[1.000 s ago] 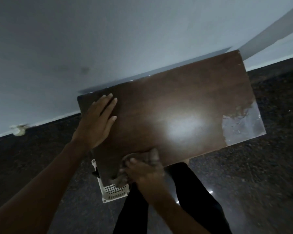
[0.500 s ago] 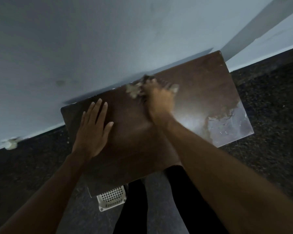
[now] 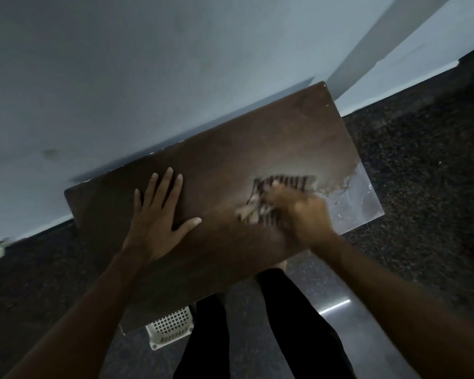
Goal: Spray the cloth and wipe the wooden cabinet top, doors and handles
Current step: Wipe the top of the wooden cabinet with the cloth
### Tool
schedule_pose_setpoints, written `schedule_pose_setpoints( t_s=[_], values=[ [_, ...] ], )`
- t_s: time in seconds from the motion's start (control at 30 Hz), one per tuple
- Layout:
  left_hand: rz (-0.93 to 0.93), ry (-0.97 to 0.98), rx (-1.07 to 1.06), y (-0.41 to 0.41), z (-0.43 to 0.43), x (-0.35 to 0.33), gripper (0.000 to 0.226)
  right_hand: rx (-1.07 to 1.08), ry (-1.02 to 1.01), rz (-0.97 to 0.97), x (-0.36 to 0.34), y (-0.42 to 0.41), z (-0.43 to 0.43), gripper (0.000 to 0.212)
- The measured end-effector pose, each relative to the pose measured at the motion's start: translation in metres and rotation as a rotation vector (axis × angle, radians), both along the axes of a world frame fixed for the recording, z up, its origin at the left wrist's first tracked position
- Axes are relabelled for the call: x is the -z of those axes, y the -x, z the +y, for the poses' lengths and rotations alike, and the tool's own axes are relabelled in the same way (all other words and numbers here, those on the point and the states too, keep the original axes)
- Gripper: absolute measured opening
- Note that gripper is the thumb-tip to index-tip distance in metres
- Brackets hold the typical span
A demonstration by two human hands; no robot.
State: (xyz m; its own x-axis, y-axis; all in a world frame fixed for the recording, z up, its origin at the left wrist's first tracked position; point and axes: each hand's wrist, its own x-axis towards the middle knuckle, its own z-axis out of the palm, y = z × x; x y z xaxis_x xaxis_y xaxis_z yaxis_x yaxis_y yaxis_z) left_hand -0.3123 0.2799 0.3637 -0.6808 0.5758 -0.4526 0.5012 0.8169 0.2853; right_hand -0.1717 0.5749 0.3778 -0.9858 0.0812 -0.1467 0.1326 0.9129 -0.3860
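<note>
The dark wooden cabinet top (image 3: 225,165) fills the middle of the view, set against a pale wall. My left hand (image 3: 159,214) lies flat on its left part, fingers spread. My right hand (image 3: 301,212) presses a striped cloth (image 3: 260,203) onto the right part of the top; both are blurred by motion. The cabinet's doors and handles are hidden below the top. No spray bottle is in view.
A worn pale patch (image 3: 359,203) covers the top's front right corner. A white perforated basket (image 3: 173,328) stands on the dark speckled floor (image 3: 422,187) under the front edge, beside my legs in black trousers (image 3: 293,324). A wall corner rises at the right.
My right hand has swept the cloth from the front left edge to the back by the wall, then forward and right toward the worn patch. My left hand stayed flat on the top.
</note>
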Motion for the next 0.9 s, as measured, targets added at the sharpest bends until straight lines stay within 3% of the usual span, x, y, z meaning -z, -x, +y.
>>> schedule_pose_setpoints(
  t_s=[0.1,0.23,0.3,0.37,0.53,0.67,0.9],
  values=[
    [0.012,0.04,-0.012,-0.001,0.01,-0.001,0.11,0.323,-0.083,0.007,-0.014,0.052,0.037,0.037],
    [-0.008,0.048,-0.026,0.002,0.025,-0.004,0.122,0.625,-0.148,-0.03,-0.009,0.13,0.041,0.041],
    [-0.05,0.056,-0.047,0.003,0.035,-0.005,0.131,0.602,-0.118,-0.012,-0.009,0.147,0.034,0.041],
    [-0.094,0.076,-0.08,0.003,0.045,-0.004,0.138,0.441,-0.075,-0.007,-0.007,0.14,0.027,0.039],
    [-0.168,0.17,-0.119,0.004,0.06,-0.005,0.148,0.074,0.076,0.03,-0.003,0.048,0.035,0.041],
    [-0.277,0.27,-0.063,0.008,0.065,-0.012,0.163,0.372,-0.013,0.052,0.0,0.023,0.095,0.036],
    [-0.382,0.441,-0.066,0.012,0.084,-0.025,0.172,0.725,-0.089,0.031,-0.003,0.117,0.131,0.029]
  ],
)
